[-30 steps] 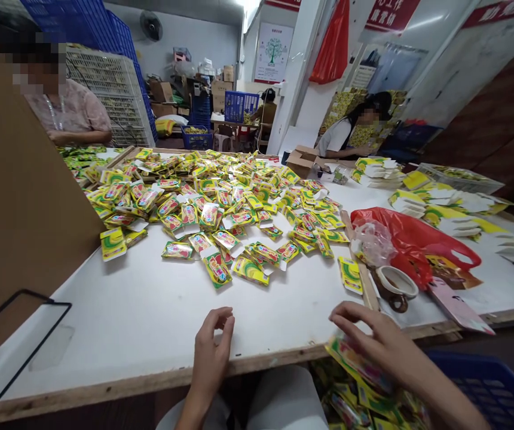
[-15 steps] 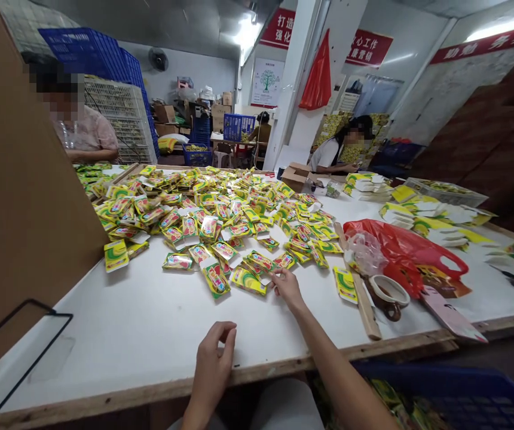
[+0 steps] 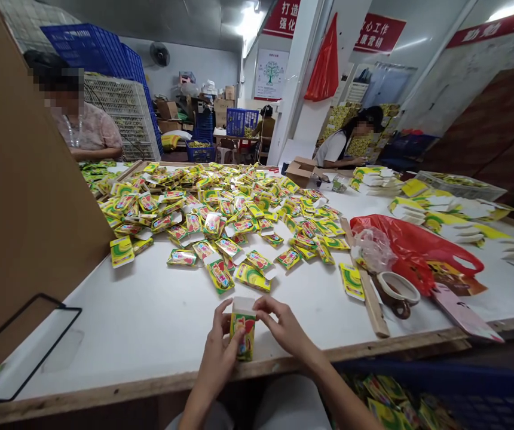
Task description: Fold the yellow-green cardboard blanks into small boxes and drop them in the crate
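Note:
A small yellow-and-green printed carton (image 3: 247, 343) stands upright just above the table's front edge, its white top flap raised. My left hand (image 3: 216, 349) is closed around its left side, the thumb pressed on the printed front. At the carton's upper right, my right hand (image 3: 282, 327) pinches the edge by the flap with thumb and forefinger. Farther back on the white table (image 3: 158, 322) lies a wide heap of similar cartons (image 3: 212, 222), many with white flaps sticking up. A single carton (image 3: 351, 280) lies off to the right, against a wooden strip.
A cardboard sheet (image 3: 28, 179) and a black wire frame (image 3: 44, 346) stand at left. On the right are the wooden strip (image 3: 373, 304), a brown cup (image 3: 395, 292), a red plastic bag (image 3: 409, 245) and a pink phone-like slab (image 3: 465, 313). A blue crate (image 3: 476, 382) sits below. Several co-workers sit beyond.
My right hand has come back from the heap's front edge with one carton. My left hand has taken hold of it, and both hands are now together on it near the table edge.

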`<action>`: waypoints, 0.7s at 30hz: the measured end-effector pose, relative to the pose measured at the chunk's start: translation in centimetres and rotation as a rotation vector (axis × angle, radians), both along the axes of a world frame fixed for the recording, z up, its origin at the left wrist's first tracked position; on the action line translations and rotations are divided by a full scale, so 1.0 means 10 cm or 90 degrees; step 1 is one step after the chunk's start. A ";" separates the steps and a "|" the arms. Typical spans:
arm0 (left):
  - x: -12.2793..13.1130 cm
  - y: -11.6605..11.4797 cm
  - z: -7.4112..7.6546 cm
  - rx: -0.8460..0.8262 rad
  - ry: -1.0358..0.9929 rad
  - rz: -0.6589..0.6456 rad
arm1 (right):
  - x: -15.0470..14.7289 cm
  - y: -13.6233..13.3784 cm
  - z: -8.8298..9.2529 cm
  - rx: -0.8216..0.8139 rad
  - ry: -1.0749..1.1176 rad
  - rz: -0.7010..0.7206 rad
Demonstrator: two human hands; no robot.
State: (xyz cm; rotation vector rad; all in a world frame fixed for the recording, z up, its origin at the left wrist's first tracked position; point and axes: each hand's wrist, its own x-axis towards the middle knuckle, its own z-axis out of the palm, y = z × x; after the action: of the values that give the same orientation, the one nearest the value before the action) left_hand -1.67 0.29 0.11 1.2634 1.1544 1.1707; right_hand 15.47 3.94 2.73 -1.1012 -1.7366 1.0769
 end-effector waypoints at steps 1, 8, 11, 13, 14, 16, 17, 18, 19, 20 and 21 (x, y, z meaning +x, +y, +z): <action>0.00 -0.01 0.01 -0.008 -0.008 -0.014 | -0.04 -0.03 -0.05 -0.012 0.041 -0.021; 0.00 -0.05 -0.02 -0.005 -0.019 -0.018 | -0.15 -0.14 -0.26 -0.067 0.136 -0.068; -0.02 -0.03 -0.02 -0.003 0.011 -0.032 | -0.15 -0.12 -0.23 -0.064 0.105 -0.062; -0.02 -0.01 -0.01 0.009 0.033 -0.030 | -0.16 -0.09 -0.19 -0.044 0.067 -0.055; -0.03 -0.01 0.00 0.021 0.042 -0.021 | -0.17 -0.08 -0.17 -0.032 0.049 -0.054; -0.03 0.00 0.00 0.054 0.056 0.016 | -0.20 -0.06 -0.16 -0.011 0.035 -0.053; -0.03 0.00 0.00 0.069 0.063 0.034 | -0.22 -0.06 -0.17 -0.004 0.044 -0.060; -0.02 0.00 -0.02 0.079 0.065 0.050 | -0.23 -0.07 -0.18 0.000 0.062 -0.074; -0.02 0.00 -0.03 0.083 0.060 0.065 | -0.25 -0.07 -0.20 0.001 0.087 -0.092; -0.01 -0.01 -0.04 0.084 0.047 0.079 | -0.26 -0.08 -0.22 -0.002 0.113 -0.110; -0.01 -0.02 -0.05 0.083 0.028 0.092 | -0.27 -0.09 -0.24 -0.006 0.134 -0.121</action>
State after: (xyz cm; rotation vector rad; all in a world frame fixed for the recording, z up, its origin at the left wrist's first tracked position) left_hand -1.76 0.13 -0.41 1.3267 1.2347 1.3485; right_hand 12.77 3.04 0.34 -1.0924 -1.4343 1.0426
